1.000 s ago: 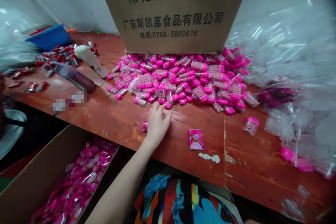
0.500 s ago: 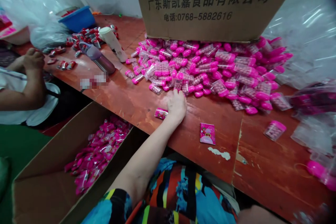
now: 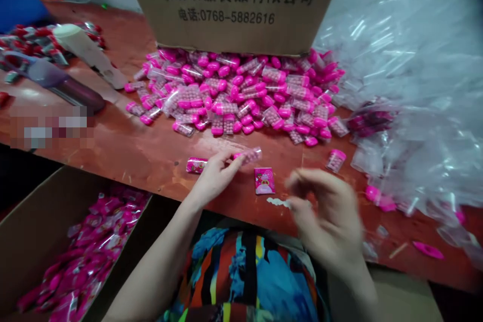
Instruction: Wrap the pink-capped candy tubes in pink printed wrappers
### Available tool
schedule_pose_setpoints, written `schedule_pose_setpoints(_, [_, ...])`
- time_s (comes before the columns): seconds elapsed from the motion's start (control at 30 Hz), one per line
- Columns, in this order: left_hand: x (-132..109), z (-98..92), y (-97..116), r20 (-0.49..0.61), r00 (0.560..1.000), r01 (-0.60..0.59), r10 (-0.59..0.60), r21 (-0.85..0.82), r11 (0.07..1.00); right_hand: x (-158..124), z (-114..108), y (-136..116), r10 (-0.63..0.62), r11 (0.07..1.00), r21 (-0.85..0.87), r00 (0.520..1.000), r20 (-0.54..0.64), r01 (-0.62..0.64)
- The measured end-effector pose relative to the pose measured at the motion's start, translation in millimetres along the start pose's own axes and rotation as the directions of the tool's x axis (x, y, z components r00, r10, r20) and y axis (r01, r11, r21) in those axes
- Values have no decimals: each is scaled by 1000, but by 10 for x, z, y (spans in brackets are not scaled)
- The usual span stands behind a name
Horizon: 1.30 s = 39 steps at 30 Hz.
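My left hand (image 3: 218, 177) is closed on the pink cap end of a small clear candy bottle (image 3: 252, 155) filled with pale pink balls, held just above the table. Beside that hand lies a pink printed wrapper (image 3: 195, 165), partly covered by my fingers. A flat pink printed packet (image 3: 264, 181) rests on the table between my hands. My right hand (image 3: 326, 209) is raised over the table's front edge, fingers curved and apart, blurred, with nothing visible in them. Behind both hands spreads a heap of pink-capped candy bottles (image 3: 241, 95).
A cardboard box (image 3: 234, 30) stands behind the heap. Clear plastic bags (image 3: 396, 60) fill the right side. Two drink bottles, one purple (image 3: 64, 83) and one whitish (image 3: 88, 55), stand at left. An open carton (image 3: 33, 216) of pink packs sits below the table edge. A single candy bottle (image 3: 335, 160) lies at right.
My left hand has drawn back from the heap with a candy bottle in it. My right hand has come into view over the table. The camera has turned to the right.
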<state>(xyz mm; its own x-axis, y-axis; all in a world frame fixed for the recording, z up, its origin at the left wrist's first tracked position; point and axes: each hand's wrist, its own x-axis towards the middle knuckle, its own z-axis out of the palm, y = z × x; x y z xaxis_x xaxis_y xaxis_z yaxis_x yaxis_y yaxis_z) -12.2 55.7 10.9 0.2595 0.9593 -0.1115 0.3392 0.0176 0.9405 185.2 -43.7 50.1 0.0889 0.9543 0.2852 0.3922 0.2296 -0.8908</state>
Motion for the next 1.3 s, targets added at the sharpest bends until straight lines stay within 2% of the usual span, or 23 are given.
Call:
schedule_pose_setpoints(0.07, [-133, 78, 89, 189, 981, -35, 35, -4, 999, 5, 4, 122, -63, 979, -187, 992, 113, 83])
schedule_pose_setpoints(0.13, [-233, 183, 127, 326, 942, -76, 84, -36, 996, -25, 22, 275, -42, 935, -330, 963, 267, 132])
schedule_pose_setpoints(0.2, [-293, 307, 93, 334, 937, -91, 102, -48, 995, -100, 36, 426, 71, 925, -376, 943, 325, 60])
schedule_pose_setpoints(0.23, [-312, 373, 51, 281, 954, -100, 100, -17, 995, -149, 38, 498, 146, 925, -379, 943, 298, -23])
schedule_pose_setpoints(0.3, [-337, 505, -65, 145, 984, -119, 100, 122, 985, -251, 38, 636, 317, 915, -305, 937, 147, -262])
schedule_pose_setpoints(0.37, [-357, 626, -188, 95, 989, -139, 115, 295, 945, -335, 42, 764, 480, 873, -96, 877, -8, -478])
schedule_pose_setpoints(0.4, [-369, 679, -242, 113, 987, -149, 115, 368, 918, -365, 47, 819, 536, 844, 24, 842, -50, -536])
schedule_pose_setpoints(0.5, [-410, 794, -356, 170, 981, -165, 91, 492, 855, -410, 69, 924, 607, 775, 269, 792, -69, -571])
schedule_pose_setpoints(0.67, [-452, 844, -372, 173, 976, -204, 133, 507, 838, -402, 106, 906, 620, 754, 364, 776, -118, -547])
schedule_pose_setpoints(0.77, [-460, 825, -289, 108, 979, -206, 175, 461, 863, -365, 172, 842, 623, 747, 385, 773, -119, -543])
schedule_pose_setpoints(0.93, [-506, 779, -132, 27, 977, -210, 213, 316, 925, -256, 289, 755, 593, 743, 427, 803, -64, -515])
schedule_pose_setpoints(1.0, [-518, 754, -95, -80, 981, -156, 175, 200, 967, -219, 295, 740, 599, 736, 448, 797, -79, -508])
schedule_pose_setpoints(1.07, [-509, 719, -70, -155, 988, -28, 30, 15, 999, -198, 287, 735, 602, 731, 463, 793, -93, -501])
schedule_pose_setpoints(1.1, [-496, 699, -60, -131, 989, 61, -74, -97, 993, -193, 283, 734, 597, 732, 464, 797, -86, -498])
schedule_pose_setpoints(1.17, [-462, 658, -45, 28, 972, 233, -235, -288, 929, -194, 286, 738, 581, 740, 449, 813, -49, -501])
schedule_pose_setpoints(1.23, [-429, 631, -41, 170, 946, 323, -278, -387, 863, -207, 310, 750, 568, 746, 433, 823, -15, -507])
schedule_pose_setpoints(1.3, [-410, 631, -56, 209, 937, 344, -279, -432, 833, -228, 350, 769, 575, 744, 430, 818, -21, -512])
